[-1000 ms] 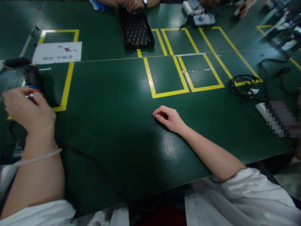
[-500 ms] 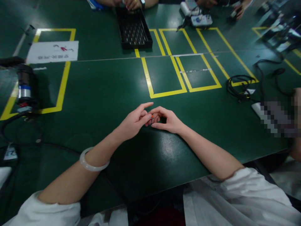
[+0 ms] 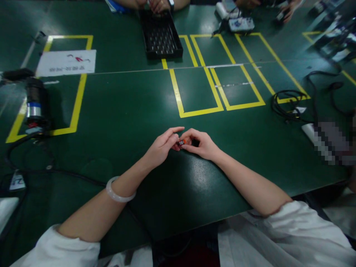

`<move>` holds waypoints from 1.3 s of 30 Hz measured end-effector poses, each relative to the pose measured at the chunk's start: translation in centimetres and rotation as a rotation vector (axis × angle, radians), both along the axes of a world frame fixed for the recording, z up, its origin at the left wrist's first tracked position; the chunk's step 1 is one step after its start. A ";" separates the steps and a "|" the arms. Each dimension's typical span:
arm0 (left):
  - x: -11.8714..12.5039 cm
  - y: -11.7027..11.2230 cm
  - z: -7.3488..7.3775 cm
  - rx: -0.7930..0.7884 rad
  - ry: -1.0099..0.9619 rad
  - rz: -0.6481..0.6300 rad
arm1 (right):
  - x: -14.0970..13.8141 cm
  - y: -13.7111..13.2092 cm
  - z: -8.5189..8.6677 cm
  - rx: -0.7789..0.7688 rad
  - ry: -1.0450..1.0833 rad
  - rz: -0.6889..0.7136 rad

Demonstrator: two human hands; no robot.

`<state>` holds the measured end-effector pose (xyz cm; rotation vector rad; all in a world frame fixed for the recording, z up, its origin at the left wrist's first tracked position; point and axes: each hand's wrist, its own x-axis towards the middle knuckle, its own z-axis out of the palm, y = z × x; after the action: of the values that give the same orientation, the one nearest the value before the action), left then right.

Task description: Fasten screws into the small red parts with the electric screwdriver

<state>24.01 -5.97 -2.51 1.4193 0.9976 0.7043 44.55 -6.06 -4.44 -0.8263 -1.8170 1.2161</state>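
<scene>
My left hand (image 3: 161, 148) and my right hand (image 3: 201, 144) meet at the middle of the green table (image 3: 125, 122). Between their fingertips is a small orange and silver part (image 3: 182, 142). Both hands pinch it, with the fingers curled round it. A pale bangle (image 3: 118, 193) sits on my left wrist. My forearms rest on the table.
A black cylindrical device (image 3: 35, 104) with a cable stands at the left. A black tray (image 3: 161, 35) lies at the far edge, with another person's hands (image 3: 158, 4) behind it. Coiled black cables (image 3: 289, 102) lie at the right. Yellow tape outlines (image 3: 194, 89) and a white sheet (image 3: 66, 62) mark the table.
My left hand came away from the black device at the left and joined my right hand at the middle, bringing the small orange part. Both hands now pinch it.
</scene>
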 end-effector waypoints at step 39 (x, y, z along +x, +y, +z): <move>-0.2 -0.6 0.1 0.427 0.236 0.002 | 0.2 0.4 -0.2 -0.165 0.034 -0.114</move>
<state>23.82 -6.59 -2.43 1.9074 1.0698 0.7952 44.72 -5.70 -4.60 -0.9820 -1.6358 1.3108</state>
